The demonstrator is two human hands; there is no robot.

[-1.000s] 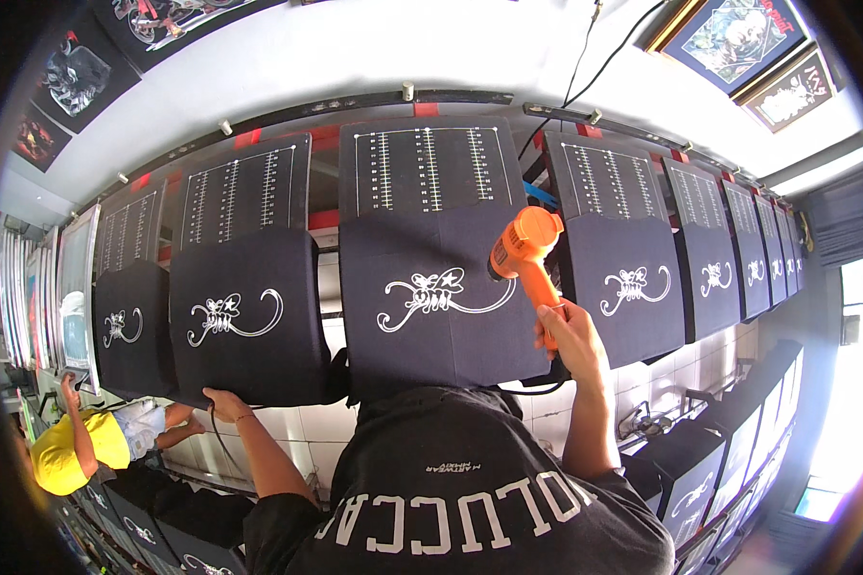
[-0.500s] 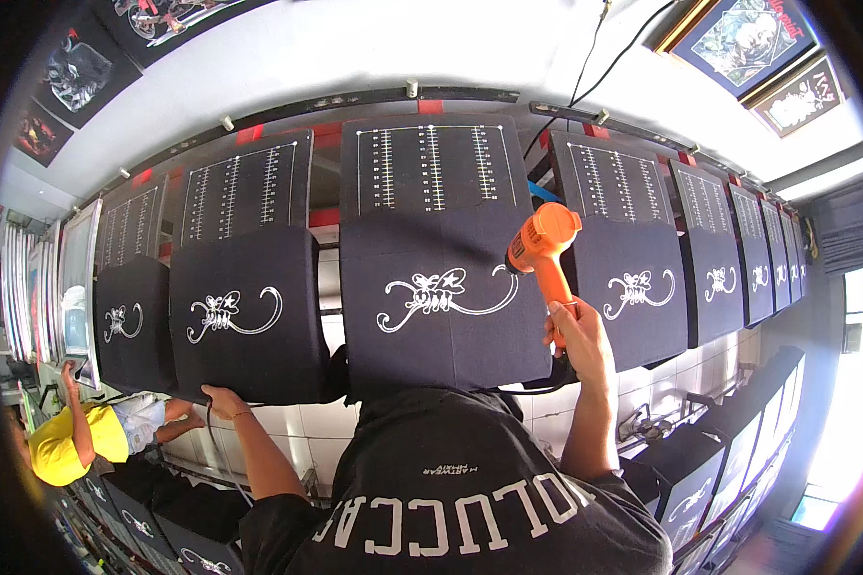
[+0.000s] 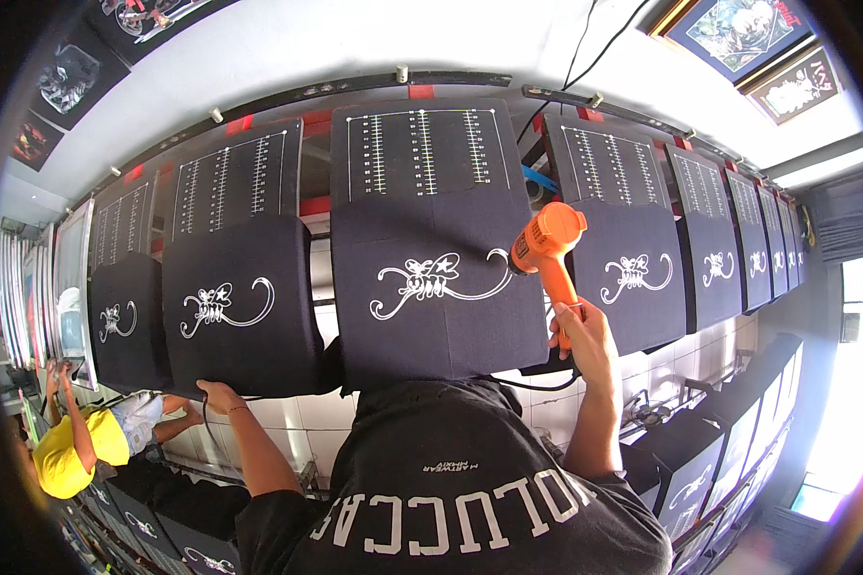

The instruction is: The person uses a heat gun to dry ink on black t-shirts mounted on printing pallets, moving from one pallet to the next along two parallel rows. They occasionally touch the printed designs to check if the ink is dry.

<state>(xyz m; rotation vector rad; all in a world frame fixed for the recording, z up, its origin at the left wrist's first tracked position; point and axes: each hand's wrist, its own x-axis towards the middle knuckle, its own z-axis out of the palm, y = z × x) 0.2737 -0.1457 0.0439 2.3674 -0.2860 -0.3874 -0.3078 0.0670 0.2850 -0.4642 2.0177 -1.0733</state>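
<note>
My right hand (image 3: 577, 331) is raised, its fingers (image 3: 568, 318) wrapped tight around the grip of an orange plastic heat gun (image 3: 548, 247). The gun's nozzle points left at the white curly print (image 3: 433, 281) on the black fabric piece (image 3: 441, 287) stretched over the middle printing board. The nozzle sits just beside the right end of the print's long swirl; I cannot tell whether it touches the cloth. A black cord (image 3: 537, 385) hangs from the gun's handle below my wrist. My left hand (image 3: 218, 395) is down at the lower edge of the next black fabric piece (image 3: 238, 305) to the left, fingers curled on its rim. At far left a person in a yellow shirt (image 3: 67, 455) reaches up to another board.
</note>
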